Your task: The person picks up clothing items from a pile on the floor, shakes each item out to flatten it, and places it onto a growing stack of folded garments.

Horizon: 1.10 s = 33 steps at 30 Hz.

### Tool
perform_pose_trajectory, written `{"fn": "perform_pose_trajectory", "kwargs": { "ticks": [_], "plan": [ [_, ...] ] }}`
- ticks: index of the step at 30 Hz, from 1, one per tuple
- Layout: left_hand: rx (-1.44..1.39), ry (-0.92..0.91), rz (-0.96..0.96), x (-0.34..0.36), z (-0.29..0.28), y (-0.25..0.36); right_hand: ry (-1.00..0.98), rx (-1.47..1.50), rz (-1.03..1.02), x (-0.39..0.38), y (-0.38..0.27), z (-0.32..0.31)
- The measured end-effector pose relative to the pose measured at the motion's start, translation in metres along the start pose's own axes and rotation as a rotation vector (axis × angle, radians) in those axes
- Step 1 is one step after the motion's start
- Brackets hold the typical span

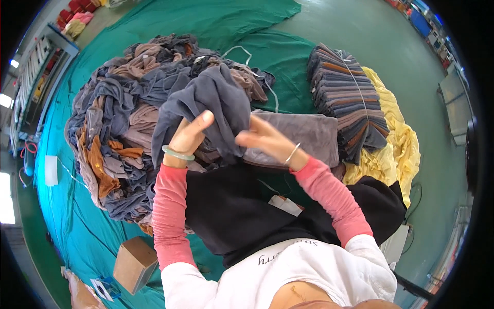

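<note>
A dark blue-grey cloth [208,100] is bunched up in front of me, raised against the large heap of loose cloths. My left hand [189,135] has hold of it from the near side, its thumb outside and its fingers hidden in the folds. At the cloth's right edge is my right hand [267,140], fingers stretched out and thumb apart, slightly blurred. Whether it touches the cloth I cannot tell. Just beyond my right hand lies a flat, folded grey-brown cloth [303,135].
The heap [116,110] mixes blue-grey, mauve and rust cloths. A tied stack of folded cloths [345,87] rests at the right on yellow fabric [399,134]. Green sheeting [278,56] covers the floor. A cardboard box [135,263] stands near my left side. Black fabric [226,206] covers my lap.
</note>
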<state>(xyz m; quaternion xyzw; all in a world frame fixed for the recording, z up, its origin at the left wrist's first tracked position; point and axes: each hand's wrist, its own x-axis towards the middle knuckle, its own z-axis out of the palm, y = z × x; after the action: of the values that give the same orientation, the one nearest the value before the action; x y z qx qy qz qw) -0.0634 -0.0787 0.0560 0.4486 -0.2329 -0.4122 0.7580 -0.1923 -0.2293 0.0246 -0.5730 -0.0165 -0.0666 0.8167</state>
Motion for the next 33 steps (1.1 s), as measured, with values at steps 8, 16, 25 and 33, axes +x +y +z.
{"fn": "perform_pose_trajectory", "kwargs": {
  "ticks": [8,16,25,33],
  "plan": [
    [0.634,-0.103,0.091,-0.013,0.004,0.024,0.161,0.292,0.008,-0.024,-0.072,-0.021],
    [0.192,0.066,0.081,-0.020,0.037,0.081,0.179,0.761,-0.251,-0.109,-0.136,-0.095],
    [0.323,0.110,0.353,0.037,0.086,0.084,0.609,-0.247,-0.393,-0.146,-0.176,-0.110],
    [0.597,0.074,0.636,0.097,0.094,0.060,0.777,-0.562,-0.637,-0.121,-0.180,-0.179]
  ]
}}
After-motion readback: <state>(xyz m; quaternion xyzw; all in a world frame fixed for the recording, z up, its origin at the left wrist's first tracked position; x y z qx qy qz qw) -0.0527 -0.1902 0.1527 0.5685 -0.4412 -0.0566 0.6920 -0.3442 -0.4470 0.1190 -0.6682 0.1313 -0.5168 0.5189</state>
